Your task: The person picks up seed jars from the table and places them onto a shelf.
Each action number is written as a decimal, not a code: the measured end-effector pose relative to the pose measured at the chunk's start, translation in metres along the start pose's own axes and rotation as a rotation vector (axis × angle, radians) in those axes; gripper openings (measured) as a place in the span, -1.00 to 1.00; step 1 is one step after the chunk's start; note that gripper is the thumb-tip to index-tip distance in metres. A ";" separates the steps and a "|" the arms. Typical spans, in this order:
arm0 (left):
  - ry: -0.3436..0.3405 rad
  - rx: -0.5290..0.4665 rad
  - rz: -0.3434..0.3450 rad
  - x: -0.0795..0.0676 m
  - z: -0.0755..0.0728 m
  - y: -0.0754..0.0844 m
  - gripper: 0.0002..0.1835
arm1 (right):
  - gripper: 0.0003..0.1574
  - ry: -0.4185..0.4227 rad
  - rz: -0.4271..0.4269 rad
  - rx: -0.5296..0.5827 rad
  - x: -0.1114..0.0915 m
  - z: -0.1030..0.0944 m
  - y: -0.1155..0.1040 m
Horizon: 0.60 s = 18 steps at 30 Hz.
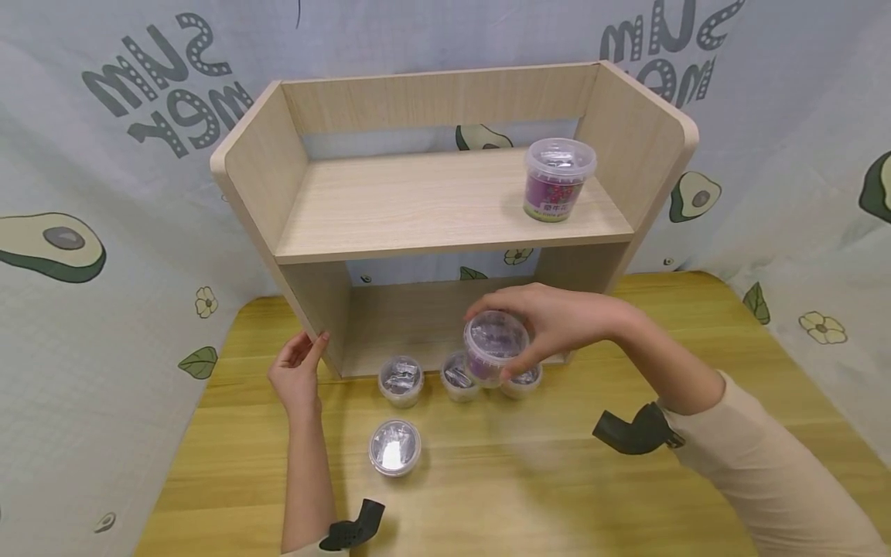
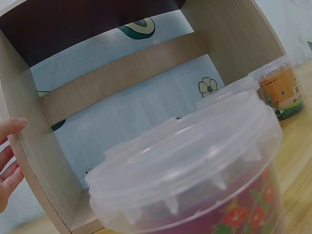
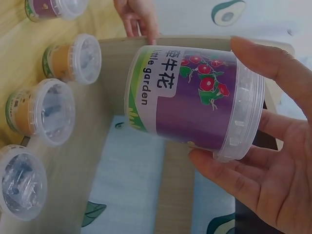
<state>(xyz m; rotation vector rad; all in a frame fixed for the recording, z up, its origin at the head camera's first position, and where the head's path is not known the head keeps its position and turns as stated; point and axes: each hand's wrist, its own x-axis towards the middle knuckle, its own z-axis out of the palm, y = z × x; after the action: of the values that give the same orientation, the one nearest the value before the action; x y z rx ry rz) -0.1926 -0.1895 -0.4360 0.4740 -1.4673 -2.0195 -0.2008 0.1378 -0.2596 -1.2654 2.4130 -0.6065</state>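
Note:
My right hand (image 1: 550, 317) grips a clear-lidded plastic tub with a purple flower label (image 3: 195, 97), thumb and fingers round its lid end. The tub is in the air in front of the lower level of a light wooden two-level shelf (image 1: 418, 205). At the shelf's left side panel, my left hand (image 1: 295, 375) pinches the front edge, thumb toward the inside and fingers on the outer side. Another purple-labelled tub (image 1: 559, 182) stands upright at the right of the upper board. In the left wrist view, a purple-labelled tub (image 2: 195, 165) fills the foreground.
Along the shelf's front foot stands a row of orange-labelled tubs (image 3: 66, 58), partly hidden by the held tub in the head view. Nearer on the wooden table (image 1: 230, 464) stands a single lidded tub (image 1: 394, 447). Avocado-print cloth (image 1: 786, 201) hangs behind and beside the table.

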 end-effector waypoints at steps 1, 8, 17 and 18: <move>-0.001 -0.001 0.000 0.000 0.000 0.000 -0.79 | -0.13 -0.003 0.004 -0.002 0.000 -0.001 -0.001; -0.002 0.001 -0.004 0.000 -0.001 -0.001 -0.79 | -0.13 -0.022 0.005 -0.019 0.002 -0.012 -0.008; 0.002 0.005 -0.007 0.000 0.000 -0.001 -0.79 | -0.12 -0.058 0.034 -0.039 0.003 -0.038 -0.021; 0.002 0.007 -0.007 0.000 0.000 -0.001 -0.79 | -0.12 -0.063 0.039 -0.034 0.003 -0.040 -0.023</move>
<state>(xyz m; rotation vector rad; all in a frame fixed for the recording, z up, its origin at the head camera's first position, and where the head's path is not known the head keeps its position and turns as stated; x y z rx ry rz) -0.1927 -0.1893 -0.4368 0.4849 -1.4732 -2.0195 -0.2065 0.1316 -0.2142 -1.2287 2.3997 -0.5089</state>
